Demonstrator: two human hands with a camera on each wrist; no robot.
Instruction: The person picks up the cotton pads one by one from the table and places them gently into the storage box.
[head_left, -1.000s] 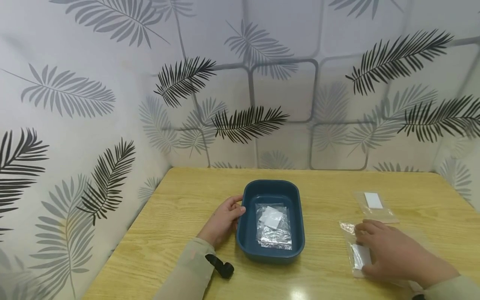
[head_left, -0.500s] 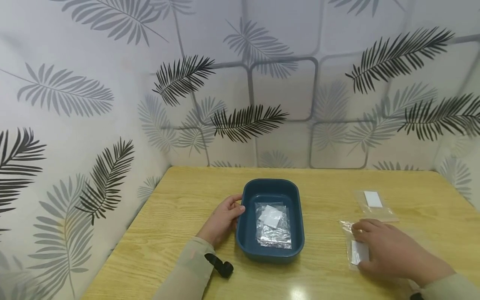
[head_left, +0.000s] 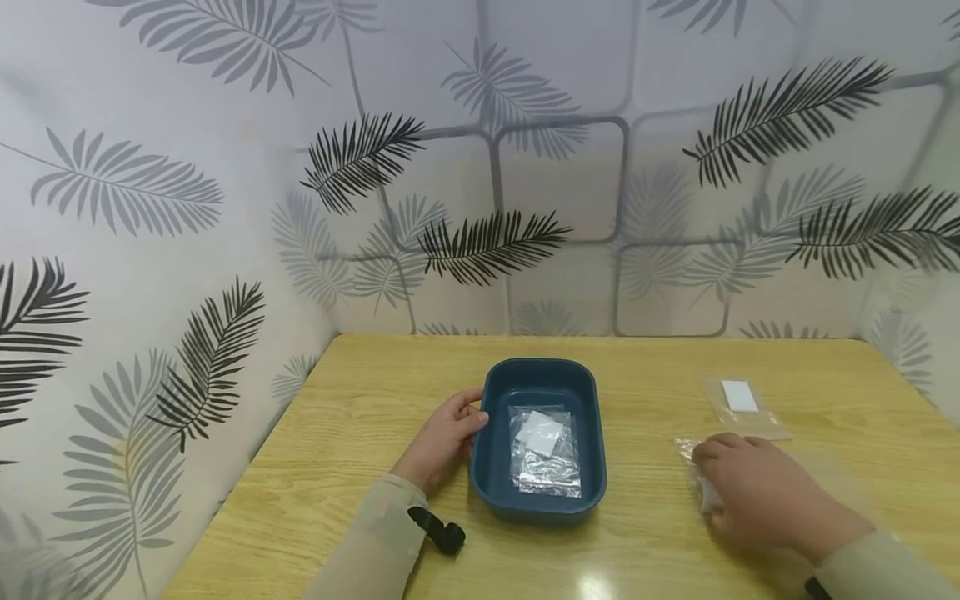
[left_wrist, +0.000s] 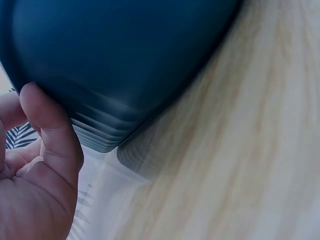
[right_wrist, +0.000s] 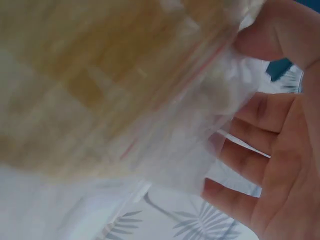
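Note:
My left hand (head_left: 442, 437) holds the left side of a dark blue plastic bin (head_left: 480, 487), its thumb on the wall near the rim. In the left wrist view the thumb (left_wrist: 52, 115) presses the bin's outer side (left_wrist: 125, 55). Inside the bin lie several clear zip bags (head_left: 551, 475) with white cards. At the right, my right hand (head_left: 772, 500) grips a clear zip bag (head_left: 684, 450) holding something white. The right wrist view has this bag (right_wrist: 170, 145), with its red seal line, pinched between thumb and fingers; the view is blurred.
Another zip bag (head_left: 767, 425) with a white card lies beyond my right hand on the wooden table (head_left: 390, 375). Patterned wall covering (head_left: 562, 275) rises behind the table's far edge and along its left side.
My right hand has slid slightly left and its fingers have closed on the zip bag, whose white content is now mostly covered and crumpled. The left hand and bin hold still.

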